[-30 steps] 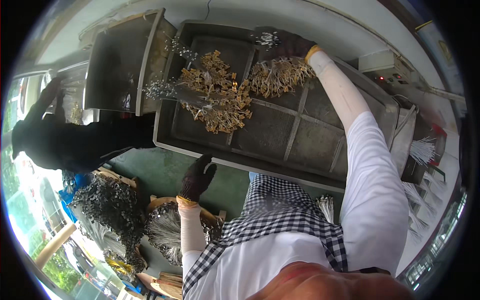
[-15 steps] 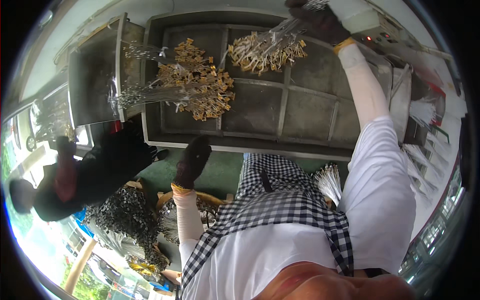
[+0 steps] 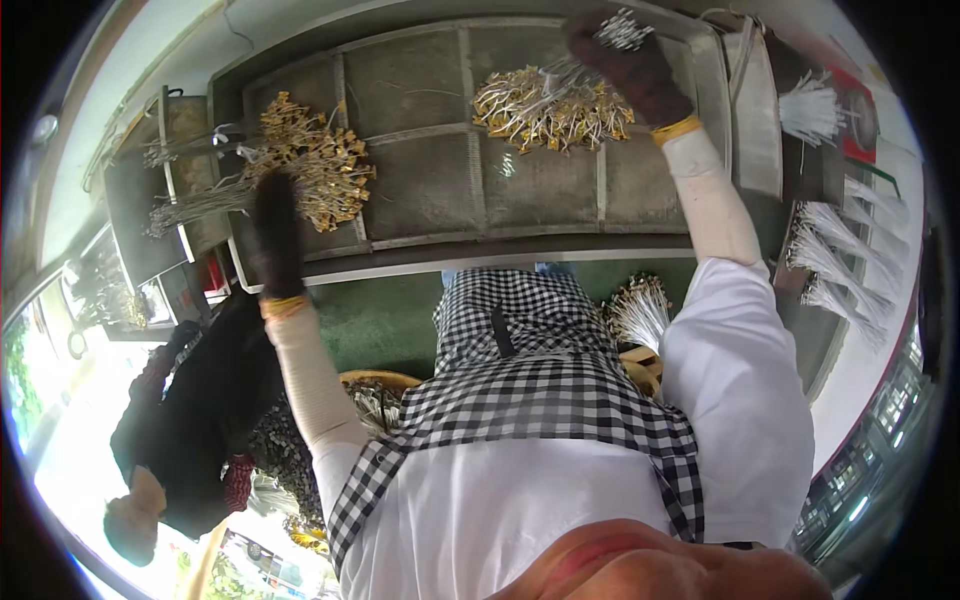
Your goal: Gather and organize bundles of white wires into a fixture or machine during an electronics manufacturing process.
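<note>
My right hand [image 3: 635, 75], in a dark glove, is closed round a bundle of thin pale wires at the tray's far side. Their silvery ends poke out above the fist, and their brass-coloured clip ends [image 3: 550, 112] fan out to its left. My left hand [image 3: 278, 235], also gloved, stretches over the tray's left edge with fingers extended. Its fingertips overlap a second pile of wires with brass-coloured clips [image 3: 325, 170]; whether they touch is unclear. Those wires' stems [image 3: 200, 205] point left over the tray's edge. Both lie on the grey metal tray [image 3: 405, 185].
To my left a person in dark clothes [image 3: 205, 430] bends beside a heap of black parts [image 3: 285, 445]. White wire bundles [image 3: 840, 250] lie on the right, with another [image 3: 640, 310] below the tray. A round basket [image 3: 380, 380] stands low at left.
My left hand has moved up and left to the left pile. My right hand still grips its bundle, its wire ends now facing up. The view has shifted, and the person has bent lower.
</note>
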`<action>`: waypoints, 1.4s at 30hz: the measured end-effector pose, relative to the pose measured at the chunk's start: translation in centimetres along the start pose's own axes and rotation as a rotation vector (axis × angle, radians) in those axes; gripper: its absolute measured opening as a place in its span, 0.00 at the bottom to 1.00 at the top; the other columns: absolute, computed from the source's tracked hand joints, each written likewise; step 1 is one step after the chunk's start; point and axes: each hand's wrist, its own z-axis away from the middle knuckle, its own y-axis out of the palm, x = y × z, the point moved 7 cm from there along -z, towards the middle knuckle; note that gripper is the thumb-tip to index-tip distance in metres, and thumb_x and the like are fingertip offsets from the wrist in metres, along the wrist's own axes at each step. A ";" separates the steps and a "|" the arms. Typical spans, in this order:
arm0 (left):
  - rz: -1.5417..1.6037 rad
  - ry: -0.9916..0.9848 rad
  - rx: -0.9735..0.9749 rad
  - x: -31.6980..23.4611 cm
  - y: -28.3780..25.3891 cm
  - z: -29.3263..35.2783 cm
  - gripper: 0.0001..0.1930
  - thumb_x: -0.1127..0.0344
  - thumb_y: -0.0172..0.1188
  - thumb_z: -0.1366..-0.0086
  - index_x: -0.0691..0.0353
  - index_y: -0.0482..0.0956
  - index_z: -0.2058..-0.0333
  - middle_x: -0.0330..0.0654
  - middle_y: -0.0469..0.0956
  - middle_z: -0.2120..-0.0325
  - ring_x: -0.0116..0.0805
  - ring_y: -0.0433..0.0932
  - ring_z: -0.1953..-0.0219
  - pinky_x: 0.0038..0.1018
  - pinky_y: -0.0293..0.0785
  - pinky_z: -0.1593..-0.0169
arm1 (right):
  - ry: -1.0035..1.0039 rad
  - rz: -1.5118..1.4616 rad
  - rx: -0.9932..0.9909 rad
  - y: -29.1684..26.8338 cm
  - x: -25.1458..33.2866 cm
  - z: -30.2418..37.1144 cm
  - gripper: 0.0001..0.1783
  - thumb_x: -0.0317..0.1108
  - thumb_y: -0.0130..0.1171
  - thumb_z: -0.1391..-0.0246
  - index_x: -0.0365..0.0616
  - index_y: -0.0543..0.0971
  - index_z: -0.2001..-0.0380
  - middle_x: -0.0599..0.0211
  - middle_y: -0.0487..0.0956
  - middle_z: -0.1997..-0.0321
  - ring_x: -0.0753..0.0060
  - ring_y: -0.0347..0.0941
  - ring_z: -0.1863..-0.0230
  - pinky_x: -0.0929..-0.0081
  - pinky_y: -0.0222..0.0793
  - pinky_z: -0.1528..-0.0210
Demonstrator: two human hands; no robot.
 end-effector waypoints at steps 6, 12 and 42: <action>-0.444 -0.189 0.590 10.1 24.3 5.9 0.20 0.63 0.56 0.30 0.67 0.72 0.44 0.47 0.78 0.51 0.36 0.77 0.49 0.30 0.76 0.47 | 0.326 -0.137 -0.064 -0.8 -4.3 2.4 0.12 0.37 0.68 0.47 0.46 0.83 0.61 0.73 0.83 0.59 0.78 0.79 0.59 0.75 0.76 0.55; 0.377 -0.810 0.573 8.0 37.0 5.4 0.27 0.48 0.55 0.31 0.64 0.72 0.44 0.49 0.77 0.49 0.42 0.77 0.48 0.39 0.74 0.45 | -0.095 -0.240 -0.063 1.4 -1.7 5.0 0.15 0.40 0.68 0.48 0.48 0.83 0.58 0.62 0.84 0.63 0.64 0.81 0.58 0.72 0.77 0.52; 1.000 -1.474 0.262 27.1 30.3 21.2 0.17 0.62 0.53 0.30 0.63 0.71 0.46 0.46 0.79 0.64 0.34 0.79 0.68 0.24 0.79 0.67 | -0.442 0.197 0.619 26.6 -5.9 30.4 0.22 0.42 0.55 0.56 0.53 0.77 0.54 0.74 0.74 0.59 0.67 0.67 0.49 0.64 0.68 0.51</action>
